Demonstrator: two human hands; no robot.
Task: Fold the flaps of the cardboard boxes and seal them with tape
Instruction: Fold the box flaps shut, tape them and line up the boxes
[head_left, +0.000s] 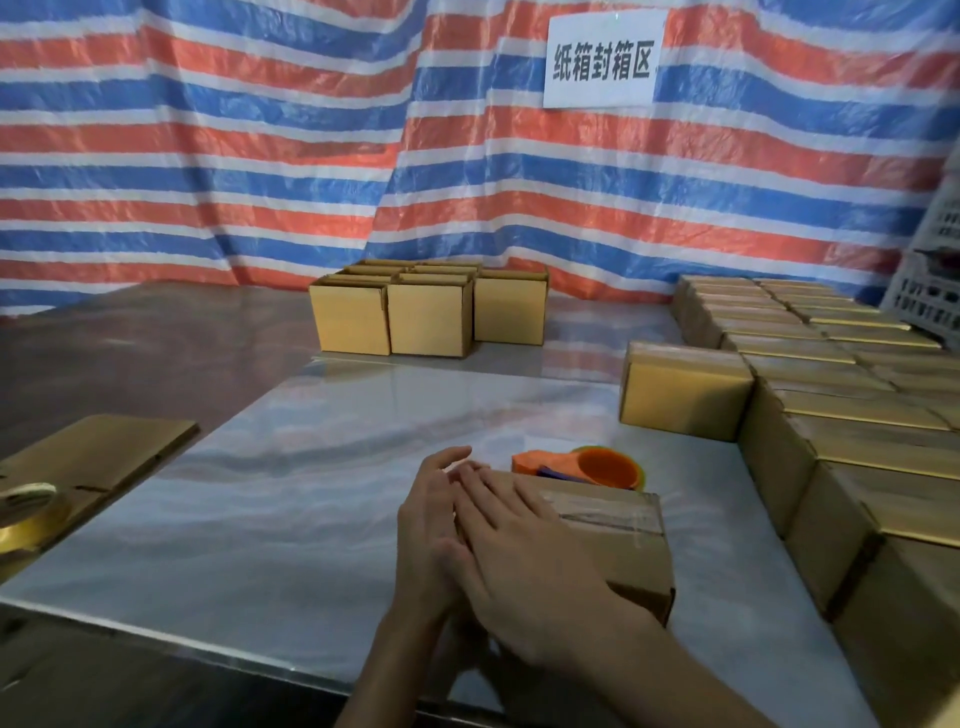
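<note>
On the worktop (337, 467), tape (613, 512) on the box (641, 569) is best smoothed outward, firmly — left grip (428, 525) and right grip (524, 556) laid open-fingered, nothing held.

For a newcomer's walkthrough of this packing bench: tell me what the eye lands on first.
The red, white and blue striped tarp fills the background, with a white paper sign on it at top right. Front and centre sits a taped cardboard box, the left hand against its side and the right hand flat on top, an orange tape dispenser just behind. Rows of closed boxes line the right side of the table.
</note>
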